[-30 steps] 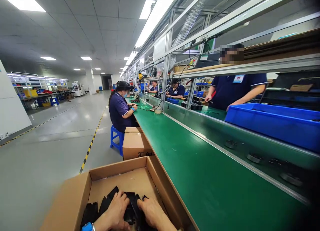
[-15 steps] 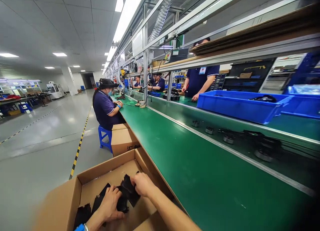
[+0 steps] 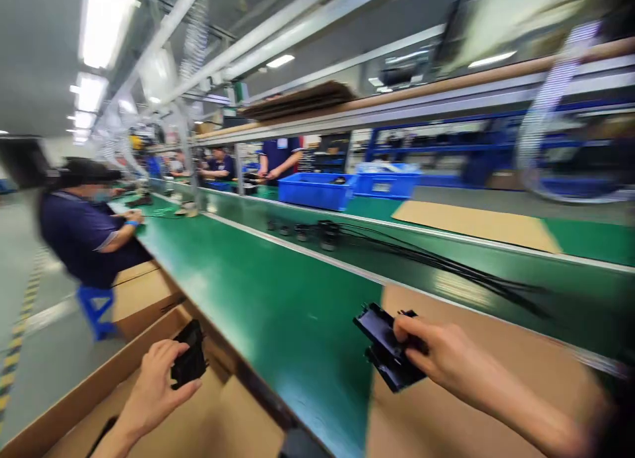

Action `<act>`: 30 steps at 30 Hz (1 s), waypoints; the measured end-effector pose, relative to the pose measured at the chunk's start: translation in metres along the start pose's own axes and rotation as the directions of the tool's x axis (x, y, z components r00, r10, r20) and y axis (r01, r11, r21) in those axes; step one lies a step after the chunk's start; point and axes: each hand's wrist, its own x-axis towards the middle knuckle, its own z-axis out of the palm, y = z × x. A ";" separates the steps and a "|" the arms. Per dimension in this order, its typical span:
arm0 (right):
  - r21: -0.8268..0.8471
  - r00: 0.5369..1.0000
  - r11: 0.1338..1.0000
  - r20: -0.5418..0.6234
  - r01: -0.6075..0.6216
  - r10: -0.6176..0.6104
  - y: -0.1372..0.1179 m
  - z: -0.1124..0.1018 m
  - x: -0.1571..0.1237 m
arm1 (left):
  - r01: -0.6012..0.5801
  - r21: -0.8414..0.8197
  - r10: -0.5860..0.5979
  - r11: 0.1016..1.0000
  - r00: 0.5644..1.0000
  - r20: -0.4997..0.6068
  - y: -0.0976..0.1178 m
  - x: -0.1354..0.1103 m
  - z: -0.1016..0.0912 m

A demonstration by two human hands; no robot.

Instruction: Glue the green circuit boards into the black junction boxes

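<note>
Your left hand (image 3: 156,378) pinches a black part (image 3: 192,357) over the open carton (image 3: 89,386) — right of that carton, your right hand (image 3: 439,349) grips black pieces (image 3: 381,327)

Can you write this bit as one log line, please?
left hand: holds black piece over open box | right hand: grips two black parts near cardboard sheet

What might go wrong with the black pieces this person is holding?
The right grip pinches what look like two black pieces, spread apart, so one might slip onto the brown sheet or the green table.

The left grip holds another black piece over the open box, so it could fall in.

Their edges have small tabs, which might snag or break if bumped.
</note>
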 end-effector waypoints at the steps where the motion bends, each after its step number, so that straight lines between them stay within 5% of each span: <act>1: 0.001 0.995 0.995 -0.022 -0.102 0.102 0.022 -0.001 -0.024 | -0.113 -0.041 0.112 0.993 0.993 -0.044 0.022 0.020 0.006; 3: 0.000 0.962 0.964 -0.070 -0.266 0.266 0.051 0.002 -0.065 | -0.317 -0.125 0.309 0.940 0.948 -0.079 0.081 0.062 0.021; 7: 0.009 0.877 0.882 -0.107 -0.471 0.469 0.079 0.012 -0.109 | -0.598 -0.221 0.630 0.771 0.767 0.121 0.242 0.123 0.059; 10: 0.035 0.837 0.846 -0.128 -0.532 0.531 0.094 0.005 -0.126 | -0.694 -0.271 0.743 0.667 0.642 0.189 0.351 0.142 0.091; 13: 0.020 0.781 0.797 -0.186 -0.603 0.596 0.114 -0.011 -0.137 | -0.723 -0.264 0.770 0.639 0.598 0.224 0.418 0.153 0.122; 17: -0.047 0.726 0.733 -0.199 -0.678 0.659 0.139 -0.013 -0.139 | -0.725 -0.237 0.761 0.647 0.593 0.262 0.457 0.155 0.153; 21: -0.094 0.734 0.730 -0.169 -0.677 0.658 0.144 0.000 -0.142 | -0.721 -0.261 0.763 0.642 0.569 0.305 0.461 0.147 0.166; 30: -0.074 0.906 0.904 0.008 -0.421 0.423 0.160 -0.013 -0.188 | -0.710 -0.455 0.843 0.537 0.433 0.319 0.438 0.134 0.160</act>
